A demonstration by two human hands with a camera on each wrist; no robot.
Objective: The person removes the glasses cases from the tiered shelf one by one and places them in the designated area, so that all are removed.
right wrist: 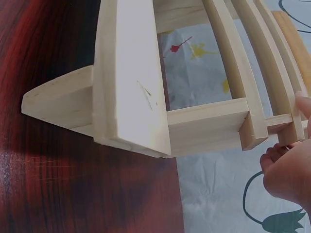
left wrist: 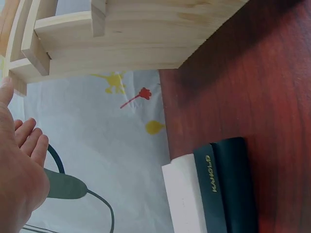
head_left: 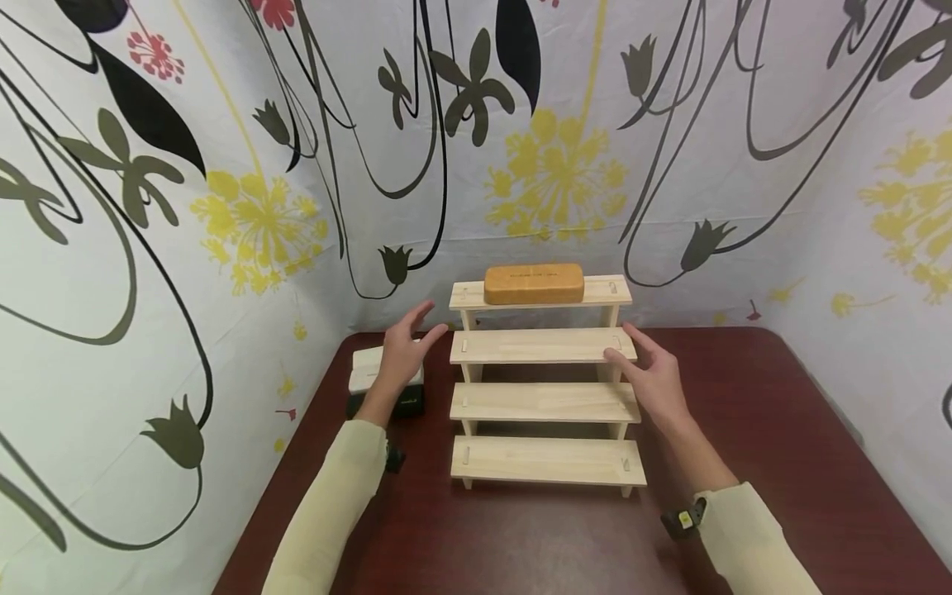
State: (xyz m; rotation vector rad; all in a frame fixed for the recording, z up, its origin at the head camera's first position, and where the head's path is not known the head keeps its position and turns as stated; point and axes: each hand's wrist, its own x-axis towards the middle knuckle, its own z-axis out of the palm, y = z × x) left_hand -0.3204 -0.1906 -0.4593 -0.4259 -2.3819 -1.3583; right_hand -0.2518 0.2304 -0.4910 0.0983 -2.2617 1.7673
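A four-step pale wooden display stand (head_left: pixel 546 402) stands on the table. On its top step lies an orange-tan glasses case (head_left: pixel 534 284) with rounded corners. At the right end of the second step from the top, my right hand (head_left: pixel 654 376) grips the board, thumb on its upper face and fingers round the end. In the right wrist view this hand (right wrist: pixel 291 167) is at the far side of the stand. My left hand (head_left: pixel 404 351) is raised beside the stand's left end, thumb and fingers spread, holding nothing. In the left wrist view its thumb (left wrist: pixel 6 92) overlaps a step's end.
A dark green and white box (head_left: pixel 407 401) with gold lettering sits on the table under my left forearm. The dark red wooden table (head_left: pixel 521 537) meets walls covered in flower-patterned cloth (head_left: pixel 476 223) at the back and both sides.
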